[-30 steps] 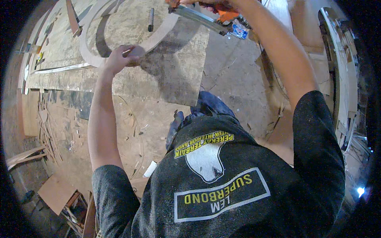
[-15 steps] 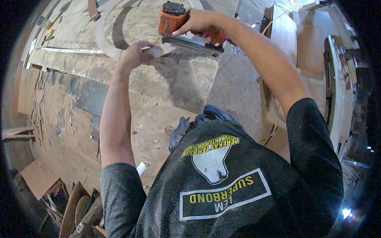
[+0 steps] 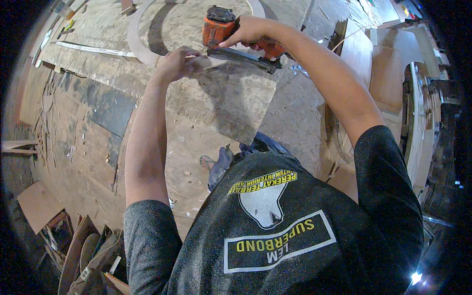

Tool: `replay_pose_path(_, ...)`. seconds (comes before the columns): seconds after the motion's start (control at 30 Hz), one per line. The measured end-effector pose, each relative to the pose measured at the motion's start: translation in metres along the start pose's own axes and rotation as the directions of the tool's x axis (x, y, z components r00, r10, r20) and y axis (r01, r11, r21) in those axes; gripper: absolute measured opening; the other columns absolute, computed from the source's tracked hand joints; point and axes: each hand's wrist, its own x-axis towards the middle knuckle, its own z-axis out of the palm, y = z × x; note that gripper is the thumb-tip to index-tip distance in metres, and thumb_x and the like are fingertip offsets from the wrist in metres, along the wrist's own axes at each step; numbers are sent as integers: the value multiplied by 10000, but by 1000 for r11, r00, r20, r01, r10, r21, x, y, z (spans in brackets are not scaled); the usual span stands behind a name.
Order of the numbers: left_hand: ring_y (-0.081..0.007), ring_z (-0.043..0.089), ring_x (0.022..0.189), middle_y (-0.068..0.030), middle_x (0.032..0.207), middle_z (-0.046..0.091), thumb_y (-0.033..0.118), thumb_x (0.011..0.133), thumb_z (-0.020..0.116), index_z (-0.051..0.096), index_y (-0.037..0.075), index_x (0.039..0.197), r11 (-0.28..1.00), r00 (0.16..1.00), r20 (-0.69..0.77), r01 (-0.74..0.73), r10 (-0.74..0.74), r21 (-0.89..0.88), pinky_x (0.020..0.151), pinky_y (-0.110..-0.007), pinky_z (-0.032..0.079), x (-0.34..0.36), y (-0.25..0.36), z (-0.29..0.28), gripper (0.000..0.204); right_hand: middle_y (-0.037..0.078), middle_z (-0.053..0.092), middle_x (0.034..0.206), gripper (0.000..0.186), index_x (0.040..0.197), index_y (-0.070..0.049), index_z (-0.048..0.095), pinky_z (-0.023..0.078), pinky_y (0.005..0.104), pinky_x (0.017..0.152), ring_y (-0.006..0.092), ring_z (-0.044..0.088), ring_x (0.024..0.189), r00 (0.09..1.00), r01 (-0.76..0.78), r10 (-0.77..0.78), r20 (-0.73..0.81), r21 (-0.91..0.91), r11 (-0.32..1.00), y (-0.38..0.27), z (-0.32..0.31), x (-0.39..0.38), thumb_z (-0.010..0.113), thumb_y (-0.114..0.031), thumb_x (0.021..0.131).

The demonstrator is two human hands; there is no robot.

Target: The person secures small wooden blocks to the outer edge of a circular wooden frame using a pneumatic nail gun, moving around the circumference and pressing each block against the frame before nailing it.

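Note:
An orange and black nail gun (image 3: 214,33) is held in my right hand (image 3: 250,32), whose fingers wrap its handle. Its long dark magazine (image 3: 248,59) points toward the right, and its nose is down at the near part of a pale curved wooden piece (image 3: 215,63). My left hand (image 3: 181,64) grips that piece just left of the tool, fingers bent over its edge. The curve appears to continue as a large wooden ring (image 3: 134,40) on the plywood worktop (image 3: 231,101). Where the nose meets the wood is hard to make out.
A pale straight strip (image 3: 93,50) lies left of the ring. A small brown block (image 3: 128,7) stands at the far side. Boards (image 3: 356,56) lean along the right. Wood offcuts (image 3: 81,250) pile up at the lower left. My sandaled foot (image 3: 206,161) shows below the worktop.
The view has shifted slightly, so the worktop, ring and both hands appear a little farther right. My grip on the nail gun and the wooden piece looks the same.

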Motion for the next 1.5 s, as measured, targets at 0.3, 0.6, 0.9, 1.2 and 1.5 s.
replay_pose_path(0.3, -319, 740, 1167, -105, 1270, 765, 299, 784, 915, 774, 192, 1298, 994, 994, 28, 106, -105, -6, 1018, -446, 588, -7, 22, -7, 544, 18, 531, 586, 534, 899, -46, 730, 463, 347, 445, 167, 563, 495, 1000, 5, -6, -23, -75, 997, -11, 3, -8, 921, -530, 777)
replay_pose_path(0.6, -317, 714, 1205, -118, 1345, 721, 134, 806, 879, 778, 115, 1244, 986, 1000, 9, -15, 14, 165, 1016, -418, 583, -12, 21, -13, 450, 33, 550, 637, 521, 747, -56, 649, 464, 372, 454, 179, 541, 523, 1000, 28, -29, -4, -141, 990, -16, 3, 0, 941, -486, 768)
replay_pose_path(0.9, -304, 735, 1166, -111, 1319, 726, 210, 787, 922, 768, 183, 1200, 982, 984, 46, 168, -172, 85, 958, -415, 595, -11, 44, -19, 442, 48, 580, 649, 541, 794, -34, 679, 461, 371, 459, 185, 553, 527, 998, 64, -65, -3, -89, 994, -10, 3, 7, 963, -491, 732)
replay_pose_path(1.2, -286, 787, 1009, -113, 1123, 787, 253, 808, 922, 749, 126, 1185, 990, 994, 24, 102, -105, 102, 873, -431, 614, -10, 42, -11, 434, 39, 558, 600, 495, 806, -21, 698, 458, 363, 448, 181, 562, 494, 998, 58, -58, 2, -181, 982, -11, 4, 9, 938, -452, 767)
replay_pose_path(1.5, -355, 736, 1133, -132, 1226, 761, 346, 743, 942, 767, 129, 1210, 982, 984, 45, 171, -175, 80, 945, -458, 585, -9, 61, -18, 544, 1, 571, 626, 590, 978, -66, 773, 413, 335, 462, 138, 531, 512, 973, 20, 18, -229, 160, 987, 42, -13, -51, 937, -586, 752)
